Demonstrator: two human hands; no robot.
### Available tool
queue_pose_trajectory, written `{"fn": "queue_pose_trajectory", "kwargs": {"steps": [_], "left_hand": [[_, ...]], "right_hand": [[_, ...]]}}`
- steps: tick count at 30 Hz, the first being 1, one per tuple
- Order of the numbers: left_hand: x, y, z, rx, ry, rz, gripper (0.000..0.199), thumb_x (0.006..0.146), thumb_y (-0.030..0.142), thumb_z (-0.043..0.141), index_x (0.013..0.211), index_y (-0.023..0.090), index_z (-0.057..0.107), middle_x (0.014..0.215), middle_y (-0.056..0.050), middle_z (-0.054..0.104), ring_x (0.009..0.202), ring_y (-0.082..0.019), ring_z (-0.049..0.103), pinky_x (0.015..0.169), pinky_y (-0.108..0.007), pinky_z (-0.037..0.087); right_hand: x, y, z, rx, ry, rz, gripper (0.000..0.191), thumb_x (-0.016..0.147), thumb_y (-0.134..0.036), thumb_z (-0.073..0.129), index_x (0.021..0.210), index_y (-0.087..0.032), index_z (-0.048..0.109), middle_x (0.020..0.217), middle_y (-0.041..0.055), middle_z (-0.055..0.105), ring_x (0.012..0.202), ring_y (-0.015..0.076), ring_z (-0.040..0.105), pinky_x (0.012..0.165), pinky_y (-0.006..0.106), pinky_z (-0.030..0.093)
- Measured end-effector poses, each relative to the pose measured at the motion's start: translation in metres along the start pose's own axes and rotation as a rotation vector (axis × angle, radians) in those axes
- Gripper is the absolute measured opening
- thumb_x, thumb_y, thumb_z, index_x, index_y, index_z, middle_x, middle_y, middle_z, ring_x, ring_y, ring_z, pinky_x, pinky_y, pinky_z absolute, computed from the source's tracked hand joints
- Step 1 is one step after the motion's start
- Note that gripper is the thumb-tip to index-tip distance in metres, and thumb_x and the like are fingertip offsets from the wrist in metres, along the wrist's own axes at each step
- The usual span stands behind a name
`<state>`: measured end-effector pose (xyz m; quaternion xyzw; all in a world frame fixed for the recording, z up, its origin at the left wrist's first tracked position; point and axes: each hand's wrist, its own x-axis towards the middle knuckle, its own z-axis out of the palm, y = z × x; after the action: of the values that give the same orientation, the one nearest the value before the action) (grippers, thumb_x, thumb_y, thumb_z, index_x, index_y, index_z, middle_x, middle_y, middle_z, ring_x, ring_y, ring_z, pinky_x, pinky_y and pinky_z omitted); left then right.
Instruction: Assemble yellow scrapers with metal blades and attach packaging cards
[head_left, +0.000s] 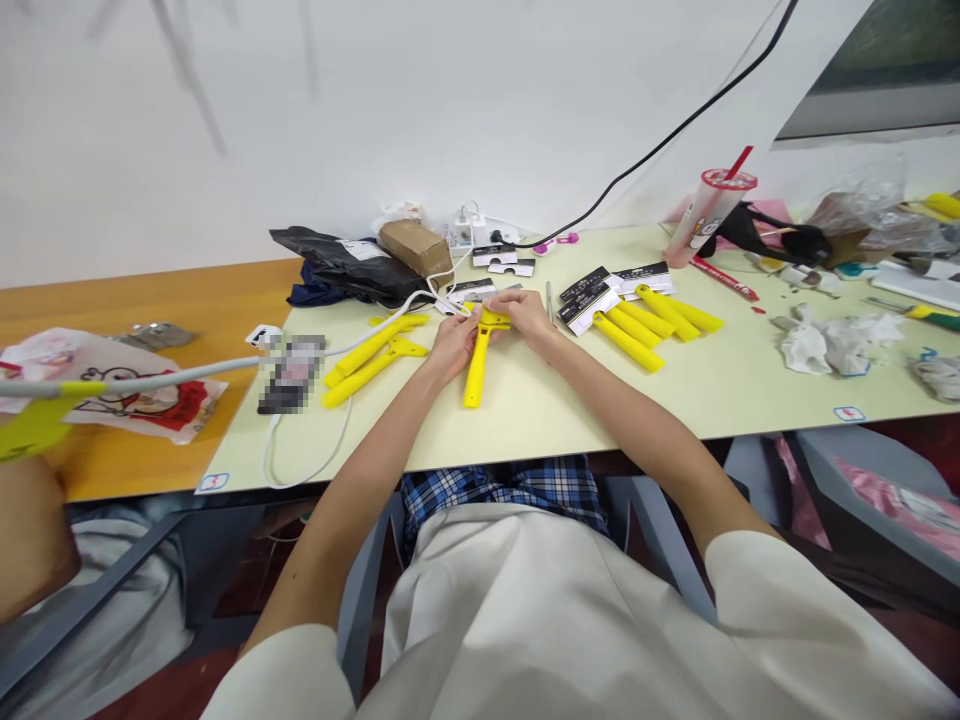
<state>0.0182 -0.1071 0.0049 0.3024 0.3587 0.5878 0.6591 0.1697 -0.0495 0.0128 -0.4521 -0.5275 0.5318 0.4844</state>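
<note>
In the middle of the table, a yellow plastic scraper [475,375] points its handle toward me, its wider head at the far end. My left hand [454,345] has its fingers closed on the left side of that head. On the other side, my right hand [527,314] pinches the head's right edge; fingers hide part of it. Left of my hands lie several more yellow scrapers [360,378], heads facing right. To the right, several yellow scrapers [634,340] carry black-and-white cardboard sleeves [592,303] over their heads.
Loose cards [512,268] lie near a white power strip [466,232]. Behind are a black plastic bag [349,265] and a brown box [415,247]. A phone [294,373] and white cable sit left. A tumbler [709,222] and crumpled tissue [832,340] stand right. Another person's arm [34,540] shows at left.
</note>
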Motion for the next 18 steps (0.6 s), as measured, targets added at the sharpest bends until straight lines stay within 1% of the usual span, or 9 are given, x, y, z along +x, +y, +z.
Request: {"fn": "queue_pose_trajectory", "kwargs": {"steps": [2,5,8,10,12,14,16,18], "left_hand": [[0.0,0.0,0.0,-0.01,0.002,-0.005,0.021,0.098,0.025,0.086,0.113,0.013,0.077,0.11,-0.013,0.086,0.115,-0.025,0.083,0.108,-0.042,0.067],[-0.001,0.0,0.0,-0.017,0.003,-0.015,0.027,0.096,0.025,0.088,0.118,0.014,0.077,0.109,-0.012,0.086,0.114,-0.026,0.083,0.11,-0.043,0.066],[-0.001,0.0,-0.001,-0.019,0.0,-0.004,0.027,0.094,0.022,0.089,0.118,0.014,0.078,0.107,-0.012,0.086,0.113,-0.026,0.083,0.111,-0.044,0.066],[-0.001,0.001,0.0,-0.017,-0.001,0.02,0.026,0.095,0.02,0.087,0.118,0.014,0.078,0.108,-0.011,0.086,0.112,-0.025,0.083,0.11,-0.043,0.066],[-0.001,0.004,0.001,-0.023,0.004,0.056,0.027,0.096,0.02,0.085,0.122,0.016,0.078,0.11,-0.01,0.086,0.113,-0.024,0.083,0.109,-0.041,0.066],[-0.001,0.009,0.003,-0.04,0.016,0.102,0.032,0.098,0.025,0.084,0.128,0.02,0.077,0.113,-0.008,0.086,0.115,-0.023,0.082,0.108,-0.039,0.066],[-0.003,0.015,0.005,-0.065,0.024,0.154,0.038,0.098,0.031,0.085,0.134,0.024,0.076,0.119,-0.008,0.086,0.12,-0.024,0.081,0.109,-0.037,0.064],[-0.005,0.022,0.007,-0.09,0.022,0.207,0.044,0.097,0.035,0.087,0.139,0.027,0.075,0.125,-0.008,0.085,0.127,-0.025,0.079,0.111,-0.036,0.062]], "right_hand": [[0.001,0.001,0.0,-0.009,-0.005,-0.007,0.016,0.074,-0.031,0.091,0.077,-0.018,0.081,0.084,0.0041,0.081,0.081,0.0209,0.074,0.077,0.032,0.064],[0.003,0.007,-0.001,-0.034,-0.05,-0.04,0.018,0.074,-0.033,0.09,0.079,-0.018,0.081,0.084,0.0057,0.081,0.079,0.0228,0.075,0.071,0.033,0.064],[0.006,0.011,-0.001,-0.064,-0.115,-0.137,0.024,0.074,-0.037,0.091,0.086,-0.019,0.081,0.085,0.0066,0.081,0.08,0.0243,0.077,0.067,0.032,0.064],[0.006,0.01,-0.001,-0.085,-0.101,-0.211,0.032,0.072,-0.04,0.095,0.089,-0.019,0.08,0.086,0.0063,0.08,0.083,0.0236,0.077,0.071,0.032,0.065],[0.004,0.005,-0.001,-0.108,-0.056,-0.26,0.041,0.072,-0.048,0.098,0.093,-0.02,0.077,0.089,0.0062,0.08,0.086,0.0227,0.076,0.076,0.032,0.065],[0.0,-0.004,-0.003,-0.134,-0.058,-0.284,0.05,0.077,-0.063,0.095,0.095,-0.02,0.076,0.094,0.0069,0.08,0.089,0.0224,0.076,0.077,0.031,0.066],[-0.005,-0.015,-0.006,-0.12,-0.139,-0.295,0.058,0.084,-0.076,0.087,0.1,-0.021,0.077,0.102,0.008,0.082,0.095,0.0233,0.078,0.076,0.031,0.066],[-0.009,-0.024,-0.008,-0.058,-0.248,-0.29,0.063,0.085,-0.081,0.085,0.106,-0.022,0.08,0.109,0.008,0.084,0.099,0.0246,0.081,0.078,0.031,0.068]]}}
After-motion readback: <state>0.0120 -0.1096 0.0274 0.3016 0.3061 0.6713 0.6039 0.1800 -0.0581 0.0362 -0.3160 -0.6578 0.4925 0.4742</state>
